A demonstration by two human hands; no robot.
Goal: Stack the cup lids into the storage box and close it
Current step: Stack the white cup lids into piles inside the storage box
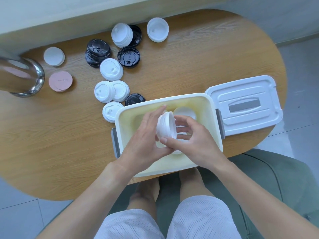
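Both hands, left [146, 135] and right [191, 137], hold a small stack of white lids [166, 127] on edge over the open box [214, 121]. Best to lower it flat beside the lids already inside, which the hands largely hide. Beyond, loose lids [111, 69] litter the tabletop [69, 135]; the box cover [245, 104] waits alongside.

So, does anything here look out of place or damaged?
Nothing looks damaged or spilled. Both hands, left hand and right hand, hold a stack of white plastic cup lids on edge over the open cream storage box; its white rectangular box cover lies beside it.
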